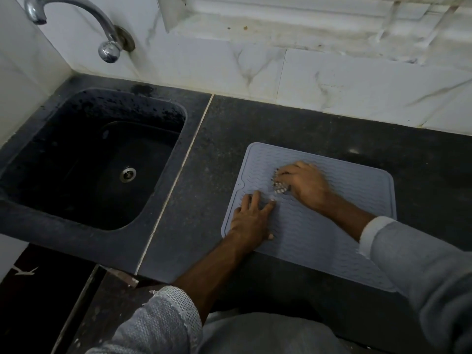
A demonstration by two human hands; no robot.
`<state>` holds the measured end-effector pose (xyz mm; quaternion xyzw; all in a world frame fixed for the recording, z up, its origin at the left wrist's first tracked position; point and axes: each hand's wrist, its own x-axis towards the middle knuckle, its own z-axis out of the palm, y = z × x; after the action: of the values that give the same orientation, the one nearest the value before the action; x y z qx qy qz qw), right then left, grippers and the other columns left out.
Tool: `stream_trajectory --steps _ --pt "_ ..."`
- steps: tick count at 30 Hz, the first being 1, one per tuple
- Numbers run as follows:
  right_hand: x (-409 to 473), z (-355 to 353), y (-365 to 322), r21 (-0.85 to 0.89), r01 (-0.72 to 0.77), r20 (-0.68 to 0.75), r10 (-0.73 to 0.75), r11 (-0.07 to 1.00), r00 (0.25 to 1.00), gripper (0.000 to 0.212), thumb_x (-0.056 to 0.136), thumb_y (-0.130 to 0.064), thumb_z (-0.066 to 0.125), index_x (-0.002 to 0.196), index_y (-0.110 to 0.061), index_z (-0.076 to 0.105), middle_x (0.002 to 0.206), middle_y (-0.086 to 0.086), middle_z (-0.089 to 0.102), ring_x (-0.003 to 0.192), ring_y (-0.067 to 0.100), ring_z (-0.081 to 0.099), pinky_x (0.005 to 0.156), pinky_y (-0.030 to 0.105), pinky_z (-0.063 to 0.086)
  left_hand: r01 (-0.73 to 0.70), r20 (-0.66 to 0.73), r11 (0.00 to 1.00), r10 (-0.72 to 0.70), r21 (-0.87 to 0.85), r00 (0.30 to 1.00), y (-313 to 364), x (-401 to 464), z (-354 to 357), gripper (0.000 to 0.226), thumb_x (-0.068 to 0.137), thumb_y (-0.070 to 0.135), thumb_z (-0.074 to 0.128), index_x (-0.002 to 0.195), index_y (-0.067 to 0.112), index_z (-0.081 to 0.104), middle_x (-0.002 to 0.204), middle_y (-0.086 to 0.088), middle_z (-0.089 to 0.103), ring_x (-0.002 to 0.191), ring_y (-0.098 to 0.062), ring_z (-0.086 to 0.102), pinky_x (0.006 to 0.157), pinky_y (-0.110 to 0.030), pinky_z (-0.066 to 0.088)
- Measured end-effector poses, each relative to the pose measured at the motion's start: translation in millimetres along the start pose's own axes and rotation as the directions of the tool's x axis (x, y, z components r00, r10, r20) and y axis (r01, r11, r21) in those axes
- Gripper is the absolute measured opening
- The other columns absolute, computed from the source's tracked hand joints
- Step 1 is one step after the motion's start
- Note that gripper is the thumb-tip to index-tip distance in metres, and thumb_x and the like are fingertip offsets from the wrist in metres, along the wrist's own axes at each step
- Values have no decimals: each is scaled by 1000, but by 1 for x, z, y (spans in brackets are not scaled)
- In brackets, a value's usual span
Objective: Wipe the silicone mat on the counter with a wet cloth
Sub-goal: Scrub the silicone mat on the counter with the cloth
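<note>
We see the mat (314, 226), grey-blue and ribbed in wavy lines, lying flat on the dark speckled counter (281, 123), at about four o'clock from the sink (84, 159). Its near edge reaches the counter's front edge. Our right hand (304, 183) rests on the mat's upper middle, fingers curled round a small patterned cloth (280, 186) pressed against the ribs. Our left hand (251, 217) lies flat at the mat's nine o'clock edge, fingers spread and straight, grasping nothing. Both sleeves are pale grey. The sink is black, set into the counter, with a metal drain (128, 174) at its middle. A chrome tap (76, 21) curves out from the wall at twelve o'clock above it. White marbled tiles (332, 80) back the counter, stained along the ledge above.
</note>
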<state>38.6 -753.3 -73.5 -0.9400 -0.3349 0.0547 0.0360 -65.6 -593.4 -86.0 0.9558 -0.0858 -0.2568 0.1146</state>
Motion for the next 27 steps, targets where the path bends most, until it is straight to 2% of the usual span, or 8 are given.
stream_trajectory --steps 3,6,8,12,15,20,23,27 --pt "30 -8 -30 32 18 -48 -17 999 999 46 85 -17 61 130 -21 53 140 2 48 128 26 37 107 41 26 -7 -4 1000 7 25 1000 -1 1 0 96 82 44 68 152 30 4 158 -11 -10 144 -37 -8 112 -57 17" --pt "49 2 -57 -24 73 56 -72 997 996 44 91 -28 54 134 -23 48 143 1 43 129 24 35 108 39 26 -1 -1 999 1 37 1000 -2 2 2 96 83 46 67 152 30 3 158 -12 -10 144 -37 -8 112 -57 18" --pt "46 6 -52 46 -3 93 -2 999 996 42 93 -32 48 135 -24 46 142 2 42 127 23 35 107 38 28 4 0 999 -4 34 1000 -1 3 3 95 83 46 66 152 31 3 158 -12 -11 144 -37 -9 112 -57 18" --pt "16 7 -14 -35 94 117 -90 995 989 45 91 -25 53 135 -25 46 145 0 40 130 24 33 106 37 24 -7 0 1000 7 27 1000 -1 1 2 94 83 44 66 152 30 5 158 -10 -9 144 -36 -8 113 -56 16" --pt "12 2 -2 -96 106 122 -94 990 988 45 85 -21 61 129 -25 54 141 -1 46 126 24 36 102 37 25 -7 -8 1000 7 22 1000 -1 -1 1 94 83 43 67 153 29 5 159 -10 -9 144 -36 -9 113 -56 15" --pt "50 -6 -35 -52 116 6 -116 992 993 45 84 -18 62 127 -24 55 139 1 48 126 26 38 103 42 28 0 5 1000 0 6 1000 -1 1 1 95 83 42 67 152 31 3 158 -9 -11 144 -36 -10 113 -56 14" --pt "59 1 -55 -116 170 71 -162 979 984 48 86 -20 61 132 -24 50 143 0 43 127 26 36 103 40 29 9 6 1000 -9 19 1000 0 2 3 96 83 44 67 152 31 1 158 -10 -11 144 -37 -9 113 -56 15" --pt "33 6 -34 -68 68 107 -60 995 992 46 91 -27 52 136 -26 45 146 0 38 130 25 32 105 39 25 16 2 1000 -16 -2 1000 0 1 3 95 83 44 67 152 31 3 159 -10 -10 144 -36 -10 114 -55 13"
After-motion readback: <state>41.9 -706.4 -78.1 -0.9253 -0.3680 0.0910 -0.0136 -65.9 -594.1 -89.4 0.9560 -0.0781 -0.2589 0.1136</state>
